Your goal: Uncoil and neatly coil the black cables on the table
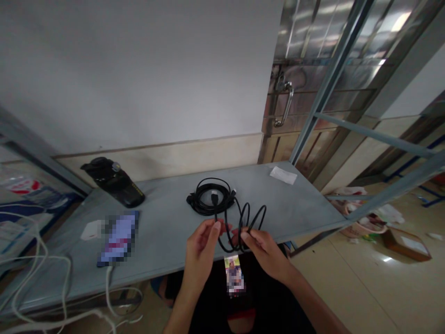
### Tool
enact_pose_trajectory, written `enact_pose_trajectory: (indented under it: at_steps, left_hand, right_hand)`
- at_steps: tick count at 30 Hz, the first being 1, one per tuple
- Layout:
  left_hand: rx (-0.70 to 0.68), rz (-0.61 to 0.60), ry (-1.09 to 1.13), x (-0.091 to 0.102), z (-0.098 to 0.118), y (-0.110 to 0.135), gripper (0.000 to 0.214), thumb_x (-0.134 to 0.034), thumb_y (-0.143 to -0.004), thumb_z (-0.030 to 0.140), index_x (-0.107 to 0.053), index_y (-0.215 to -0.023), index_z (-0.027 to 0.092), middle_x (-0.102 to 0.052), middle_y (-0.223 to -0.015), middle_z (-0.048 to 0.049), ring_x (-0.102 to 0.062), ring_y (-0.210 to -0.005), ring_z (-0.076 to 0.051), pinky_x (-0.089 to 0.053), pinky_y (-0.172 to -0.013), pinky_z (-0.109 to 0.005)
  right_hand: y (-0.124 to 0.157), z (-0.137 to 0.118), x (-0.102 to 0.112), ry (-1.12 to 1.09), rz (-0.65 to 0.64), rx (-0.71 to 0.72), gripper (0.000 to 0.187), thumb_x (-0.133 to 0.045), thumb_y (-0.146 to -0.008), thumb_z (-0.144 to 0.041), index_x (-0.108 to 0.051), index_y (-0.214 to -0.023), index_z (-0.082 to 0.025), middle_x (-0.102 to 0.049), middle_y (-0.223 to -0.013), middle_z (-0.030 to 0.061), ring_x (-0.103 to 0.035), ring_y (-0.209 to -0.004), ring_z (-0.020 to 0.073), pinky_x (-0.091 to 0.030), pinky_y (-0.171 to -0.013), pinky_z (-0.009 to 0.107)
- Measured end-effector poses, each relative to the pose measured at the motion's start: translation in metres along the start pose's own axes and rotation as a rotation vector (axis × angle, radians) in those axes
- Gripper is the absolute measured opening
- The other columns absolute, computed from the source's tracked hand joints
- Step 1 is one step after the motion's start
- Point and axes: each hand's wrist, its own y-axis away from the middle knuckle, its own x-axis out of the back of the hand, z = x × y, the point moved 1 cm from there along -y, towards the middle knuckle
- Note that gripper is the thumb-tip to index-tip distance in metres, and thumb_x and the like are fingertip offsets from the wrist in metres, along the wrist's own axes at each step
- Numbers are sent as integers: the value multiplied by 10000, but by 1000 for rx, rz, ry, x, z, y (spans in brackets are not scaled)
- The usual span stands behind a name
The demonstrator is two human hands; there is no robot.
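Observation:
Near the front edge of the table, my left hand (204, 241) pinches a black cable (222, 243) close to its plug (214, 198), which points up and away from me. My right hand (260, 248) is closed around several loose loops (246, 213) of the same black cable. The loops stand up in the air above the tabletop. Just beyond my hands, a coiled black cable (205, 206) lies flat on the table, partly behind the raised plug. Whether the held cable joins this coil cannot be made out.
On the grey table (167, 218) stand a tilted-looking black bottle (114, 181) and a phone (120, 239) with a white cord (108, 287). A white paper slip (283, 175) lies at the back right. Metal frame posts (327, 93) rise at the right edge.

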Motion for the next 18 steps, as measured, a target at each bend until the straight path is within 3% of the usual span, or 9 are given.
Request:
enact_pose_trajectory:
  at_steps: [3, 5, 9, 12, 16, 18]
  left_hand:
    - [25, 88, 22, 20, 2, -2, 435, -781, -1031, 628, -815, -1128, 206, -879, -1024, -115, -861, -991, -304, -683, -983, -444]
    - [29, 163, 65, 40, 5, -2, 455, -806, -1009, 636, -805, -1127, 197, -881, -1028, -120, -865, -970, -309, -694, -944, -450]
    - [-10, 329, 200, 89, 14, -5, 434, -908, -921, 587, -802, -1085, 200, -857, -943, -73, -831, -866, -265, -700, -802, -397]
    - [-54, 446, 265, 123, 23, -7, 341, -954, -876, 497, -803, -1008, 221, -822, -886, -32, -773, -804, -219, -668, -701, -341]
    - [-66, 562, 334, 155, 34, -4, 136, -908, -927, 332, -800, -959, 256, -764, -901, 0, -674, -792, -172, -614, -645, -293]
    - [-68, 564, 304, 168, 36, 0, 120, -871, -968, 364, -798, -999, 274, -727, -900, 1, -629, -773, -164, -589, -618, -285]
  right_hand:
    - [5, 7, 25, -37, 110, 3, 509, -544, -1163, -686, -822, -1124, -262, -860, -1109, 72, -799, -1110, 267, -602, -1075, 417]
    - [9, 14, 50, -31, 244, -2, 539, -559, -1140, -724, -832, -1111, -261, -877, -1093, 99, -826, -1090, 292, -624, -1075, 456]
    - [20, 35, 116, -96, 545, -13, 564, -644, -1059, -790, -822, -1026, -256, -866, -937, 120, -837, -902, 309, -680, -889, 478]
    - [30, 49, 165, -167, 706, 34, 489, -744, -1001, -757, -814, -995, -273, -869, -1007, 147, -833, -895, 325, -681, -819, 504]
    - [45, 55, 223, -172, 890, 125, 467, -874, -888, -729, -775, -870, -273, -760, -893, 100, -716, -761, 261, -601, -687, 469]
    - [54, 55, 248, -196, 958, 153, 467, -906, -860, -714, -738, -801, -282, -648, -821, 61, -617, -699, 208, -520, -640, 452]
